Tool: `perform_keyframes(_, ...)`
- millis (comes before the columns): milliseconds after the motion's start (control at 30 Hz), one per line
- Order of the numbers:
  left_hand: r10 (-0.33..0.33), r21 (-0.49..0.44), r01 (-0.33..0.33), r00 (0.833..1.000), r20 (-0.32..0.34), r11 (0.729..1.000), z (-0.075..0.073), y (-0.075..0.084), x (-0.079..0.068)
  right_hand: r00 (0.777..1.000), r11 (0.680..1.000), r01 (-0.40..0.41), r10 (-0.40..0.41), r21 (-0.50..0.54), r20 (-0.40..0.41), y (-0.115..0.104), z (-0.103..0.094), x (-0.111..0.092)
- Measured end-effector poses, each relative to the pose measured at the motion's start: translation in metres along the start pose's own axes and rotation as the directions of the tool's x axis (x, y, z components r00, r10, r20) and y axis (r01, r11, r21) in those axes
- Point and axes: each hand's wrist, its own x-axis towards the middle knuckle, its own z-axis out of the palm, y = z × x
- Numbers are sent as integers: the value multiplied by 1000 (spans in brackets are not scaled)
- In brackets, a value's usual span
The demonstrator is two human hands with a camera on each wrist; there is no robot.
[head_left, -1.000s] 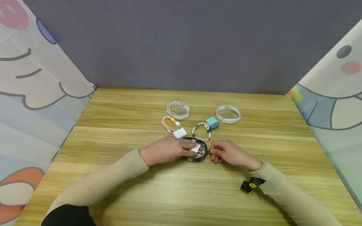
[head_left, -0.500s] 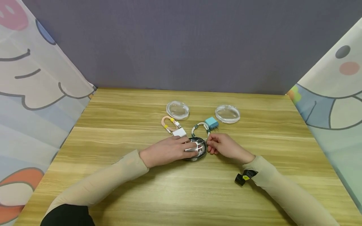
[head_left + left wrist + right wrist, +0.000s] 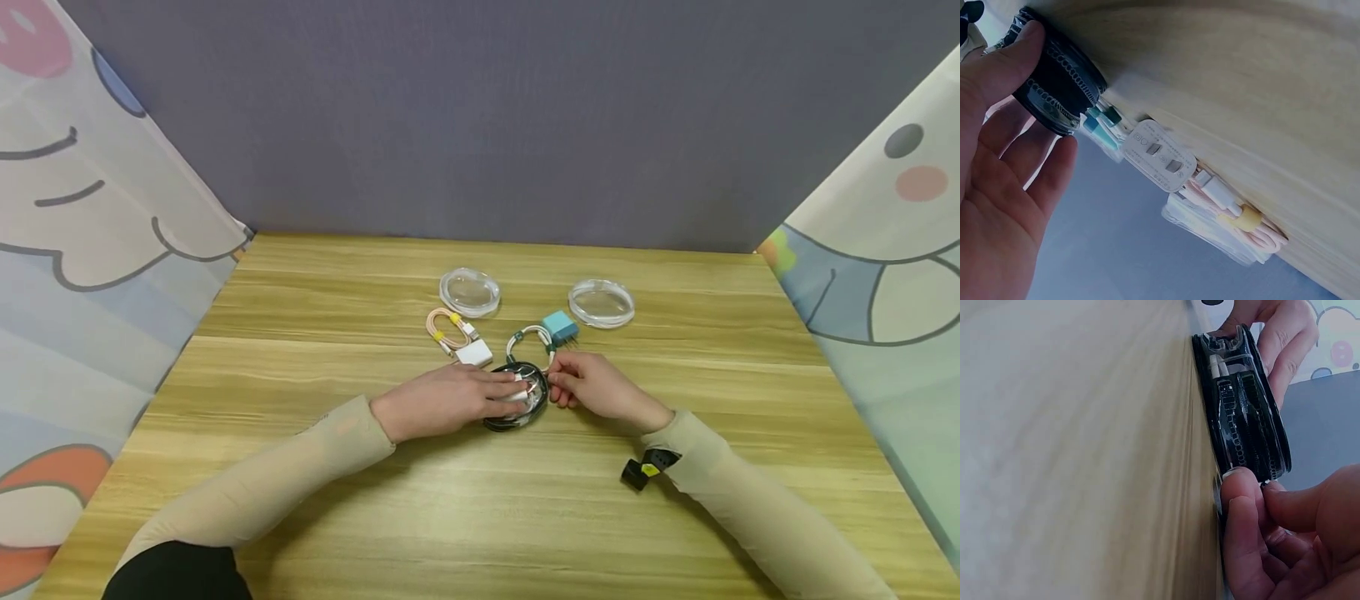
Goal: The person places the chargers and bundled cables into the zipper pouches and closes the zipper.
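Note:
A small round clear pouch with black trim and a zip (image 3: 536, 408) lies on the table, white items showing inside it. My left hand (image 3: 442, 402) holds it from the left, fingers across its clear top; in the left wrist view the thumb (image 3: 1030, 44) bears on its side. At the pouch's right edge, my right hand (image 3: 596, 387) pinches a tiny dark zip pull, mostly hidden by the fingertips. Zip teeth run along the pouch's side (image 3: 1250, 419) in the right wrist view, with white cable parts visible near the far end.
Behind the pouch lie a white charger (image 3: 475, 352), a pink coiled cable (image 3: 437, 327), a white coiled cable (image 3: 517, 340) and a blue charger plug (image 3: 559, 327). Two clear round pouches (image 3: 469, 292) with white trim lie farther back. A grey panel (image 3: 480, 125) stands behind the table.
My right hand has moved a little left and away from me, along the pouch's right edge. The left hand stays on the pouch, its fingers shifting slightly.

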Motion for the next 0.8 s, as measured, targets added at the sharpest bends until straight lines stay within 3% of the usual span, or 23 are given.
perform_keyframes(433, -39, -8, 39, 999, -3, 999, -1, -1, -1, 999, 1000, 14, -14, -18, 44, -2, -1, -13)
perform_keyframes(800, -72, -36, 72, 997, -12, 997, -3, 0, -1, 995, 995, -32, 22, 92, 102, -5, 4, -24)
